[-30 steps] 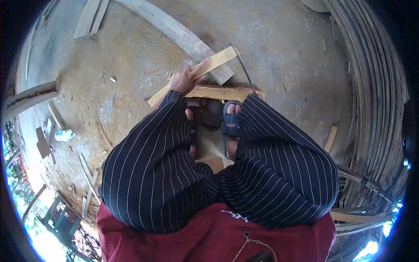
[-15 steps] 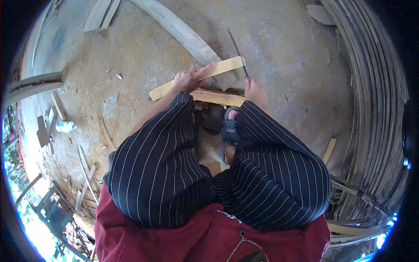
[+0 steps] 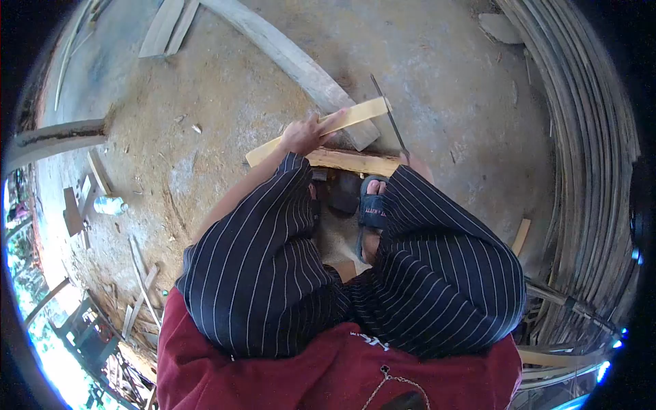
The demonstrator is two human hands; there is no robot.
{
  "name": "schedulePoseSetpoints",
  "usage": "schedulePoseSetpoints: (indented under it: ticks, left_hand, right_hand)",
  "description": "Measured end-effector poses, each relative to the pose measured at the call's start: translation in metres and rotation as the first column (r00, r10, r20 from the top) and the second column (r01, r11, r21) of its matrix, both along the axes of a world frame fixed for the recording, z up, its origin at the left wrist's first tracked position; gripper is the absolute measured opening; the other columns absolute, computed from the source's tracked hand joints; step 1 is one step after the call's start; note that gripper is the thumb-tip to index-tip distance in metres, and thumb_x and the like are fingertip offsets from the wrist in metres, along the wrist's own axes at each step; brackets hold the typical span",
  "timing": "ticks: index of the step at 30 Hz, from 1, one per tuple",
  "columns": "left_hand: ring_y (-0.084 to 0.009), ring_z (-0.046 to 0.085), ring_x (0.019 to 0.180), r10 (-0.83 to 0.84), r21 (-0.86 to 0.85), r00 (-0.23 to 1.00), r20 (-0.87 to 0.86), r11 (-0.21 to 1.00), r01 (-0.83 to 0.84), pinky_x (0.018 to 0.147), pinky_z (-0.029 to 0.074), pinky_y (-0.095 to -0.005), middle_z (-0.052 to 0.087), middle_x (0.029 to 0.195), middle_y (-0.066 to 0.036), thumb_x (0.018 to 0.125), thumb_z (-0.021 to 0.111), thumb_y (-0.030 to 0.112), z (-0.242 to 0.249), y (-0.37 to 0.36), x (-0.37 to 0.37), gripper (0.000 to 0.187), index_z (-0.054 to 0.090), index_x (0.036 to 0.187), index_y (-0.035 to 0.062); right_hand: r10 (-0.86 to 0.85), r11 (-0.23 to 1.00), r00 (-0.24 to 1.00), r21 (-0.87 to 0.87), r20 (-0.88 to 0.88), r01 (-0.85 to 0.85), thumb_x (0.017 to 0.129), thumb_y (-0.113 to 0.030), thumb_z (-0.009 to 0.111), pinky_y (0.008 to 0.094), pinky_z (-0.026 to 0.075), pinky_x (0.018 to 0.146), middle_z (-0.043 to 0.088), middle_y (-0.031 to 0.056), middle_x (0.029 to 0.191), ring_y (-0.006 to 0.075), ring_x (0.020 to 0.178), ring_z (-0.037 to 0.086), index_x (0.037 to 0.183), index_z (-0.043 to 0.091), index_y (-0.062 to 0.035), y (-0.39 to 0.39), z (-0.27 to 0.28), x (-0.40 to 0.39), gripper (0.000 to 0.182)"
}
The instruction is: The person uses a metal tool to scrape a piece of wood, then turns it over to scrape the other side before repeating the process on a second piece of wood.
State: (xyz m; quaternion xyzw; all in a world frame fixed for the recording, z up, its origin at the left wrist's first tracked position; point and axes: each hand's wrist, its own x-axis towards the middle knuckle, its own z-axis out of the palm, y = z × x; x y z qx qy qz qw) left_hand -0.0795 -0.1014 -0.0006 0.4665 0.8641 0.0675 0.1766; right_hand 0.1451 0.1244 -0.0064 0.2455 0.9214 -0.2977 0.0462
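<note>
1. Knee (image 3: 432, 205) partly hides the right hand (image 3: 419, 166), which has drawn back with the blade (image 3: 396, 130); its finger closure cannot be told.
2. Left hand (image 3: 302, 136) wraps around the pale strip (image 3: 363, 112), whose end meets the blade, seemingly mid-stroke.
3. Grey plank (image 3: 301, 67) lies on the floor beyond.

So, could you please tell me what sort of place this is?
Probably a rough woodworking area: long planks are stacked along the right, offcuts lie on the dusty floor, and the left hand holds a pale wooden strip with a thin blade across its end.
</note>
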Motion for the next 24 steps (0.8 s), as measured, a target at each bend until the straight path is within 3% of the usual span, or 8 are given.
schedulePoseSetpoints:
  ticks: [3,6,10,12,15,16,19,24]
  left_hand:
    - [-0.0371,0.063,0.065,0.046,0.114,0.998,-0.038,0.993,-0.042,0.055,0.053,-0.0471,0.058,0.087,-0.015,0.09,0.05,0.043,-0.007,0.001,0.013,0.062,0.017,0.143,0.0439]
    - [-0.0356,0.063,0.061,0.093,0.183,0.993,-0.073,0.98,-0.079,0.052,0.052,-0.0468,0.057,0.084,-0.014,0.09,0.052,0.042,-0.011,0.002,0.013,0.062,0.02,0.143,0.0413]
    - [-0.0351,0.063,0.06,0.113,0.099,0.987,-0.114,0.99,-0.102,0.05,0.052,-0.0464,0.059,0.083,-0.014,0.089,0.053,0.041,-0.003,0.001,0.009,0.063,0.022,0.143,0.0386]
    - [-0.0358,0.063,0.061,0.105,0.162,0.991,-0.085,0.983,-0.09,0.051,0.051,-0.0468,0.059,0.083,-0.015,0.089,0.053,0.041,-0.007,0.001,0.005,0.063,0.022,0.143,0.0387]
    - [-0.0365,0.063,0.062,0.084,0.152,0.995,-0.059,0.986,-0.074,0.051,0.051,-0.0467,0.059,0.082,-0.015,0.089,0.053,0.041,-0.008,-0.002,0.001,0.063,0.022,0.143,0.0386]
    - [-0.0367,0.063,0.062,0.077,0.138,0.995,-0.056,0.988,-0.068,0.051,0.051,-0.0466,0.059,0.082,-0.016,0.089,0.053,0.041,-0.006,-0.001,0.001,0.063,0.022,0.143,0.0384]
    - [-0.0386,0.064,0.066,0.145,0.17,0.989,-0.003,0.975,-0.142,0.054,0.053,-0.0495,0.058,0.086,-0.018,0.09,0.05,0.042,-0.01,-0.002,0.0,0.063,0.017,0.143,0.0437]
    - [-0.0394,0.063,0.063,0.056,0.094,0.998,-0.004,0.994,-0.056,0.052,0.052,-0.0498,0.058,0.09,-0.017,0.089,0.051,0.039,-0.007,-0.007,-0.01,0.063,0.019,0.142,0.043]
  right_hand:
    - [-0.188,0.982,0.959,0.073,0.212,0.176,0.095,-0.038,0.039,0.0519,0.048,0.076,0.063,0.0245,0.092,0.0444,0.087,0.06,0.103,0.054,-0.0045,-0.005,0.014,-0.056,0.038]
    - [-0.105,0.994,0.968,0.055,0.229,0.095,0.094,-0.038,0.039,0.0529,0.048,0.075,0.063,0.025,0.093,0.0458,0.085,0.06,0.106,0.053,-0.0046,0.009,0.025,-0.064,0.038]
    - [-0.182,0.983,0.944,0.034,0.274,0.179,0.094,-0.039,0.04,0.0541,0.048,0.073,0.063,0.0248,0.091,0.0456,0.084,0.06,0.103,0.054,-0.006,-0.002,0.008,-0.018,0.038]
    - [-0.223,0.974,0.927,0.038,0.301,0.222,0.094,-0.041,0.041,0.0544,0.048,0.073,0.063,0.0244,0.091,0.0453,0.084,0.061,0.102,0.055,-0.0069,-0.003,0.014,0.007,0.038]
    - [-0.177,0.983,0.955,-0.004,0.24,0.183,0.093,-0.043,0.042,0.0545,0.049,0.073,0.064,0.0235,0.09,0.0446,0.083,0.061,0.101,0.055,-0.0082,-0.004,0.025,0.009,0.038]
    - [-0.054,0.995,0.969,0.091,0.241,0.033,0.093,-0.043,0.041,0.0544,0.049,0.072,0.064,0.0234,0.091,0.0446,0.082,0.061,0.099,0.055,-0.0073,-0.002,0.008,-0.001,0.039]
    - [-0.206,0.978,0.966,0.012,0.158,0.206,0.094,-0.041,0.04,0.0534,0.048,0.071,0.063,0.0242,0.089,0.0445,0.082,0.061,0.097,0.056,-0.0057,-0.002,0.006,-0.035,0.039]
    - [-0.113,0.993,0.976,0.054,0.187,0.105,0.095,-0.04,0.038,0.0535,0.047,0.073,0.063,0.0245,0.087,0.0443,0.082,0.06,0.096,0.057,-0.0042,0.005,0.017,-0.08,0.04]
